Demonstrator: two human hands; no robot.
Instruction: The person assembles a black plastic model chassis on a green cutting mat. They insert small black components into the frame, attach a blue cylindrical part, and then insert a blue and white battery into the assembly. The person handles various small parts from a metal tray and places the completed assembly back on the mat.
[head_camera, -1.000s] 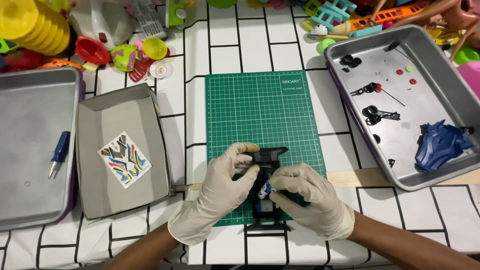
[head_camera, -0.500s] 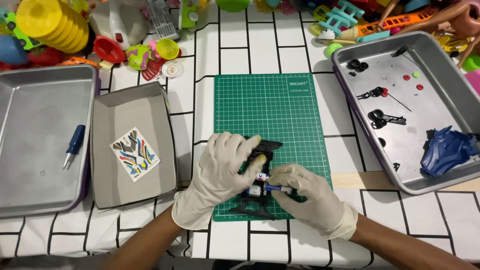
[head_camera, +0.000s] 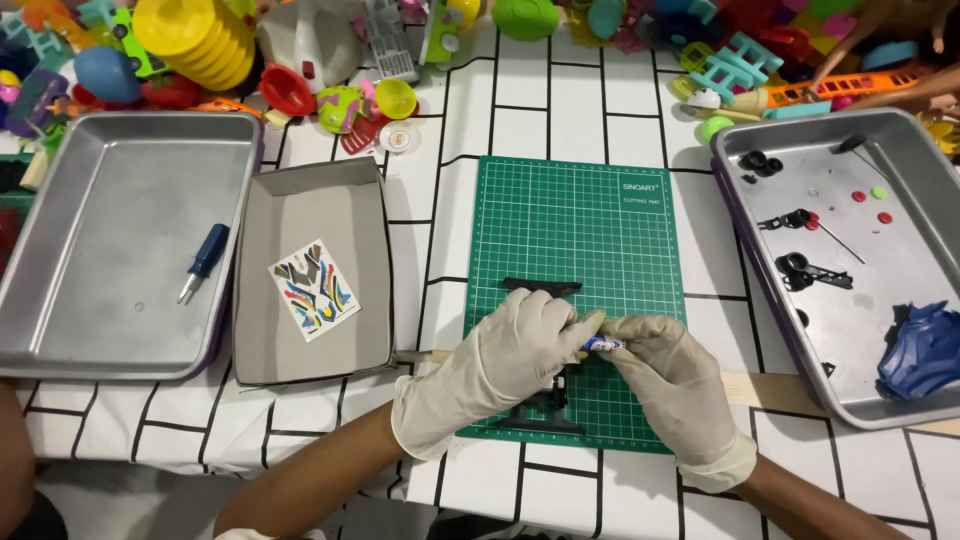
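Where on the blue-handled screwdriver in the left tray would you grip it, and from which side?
Grip the blue handle of the screwdriver, coming from above. It lies flat on the tray, handle thickest and clear of the walls, thin metal tip pointing towards the person.

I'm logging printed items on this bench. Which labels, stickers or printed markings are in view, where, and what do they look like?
Sticker sheet: in the grey cardboard box lid left of the mat; white rectangle, tilted, with multicoloured shapes.
Cutting mat: table centre; green, white grid, small white print in its top right corner.
No screens or signs.
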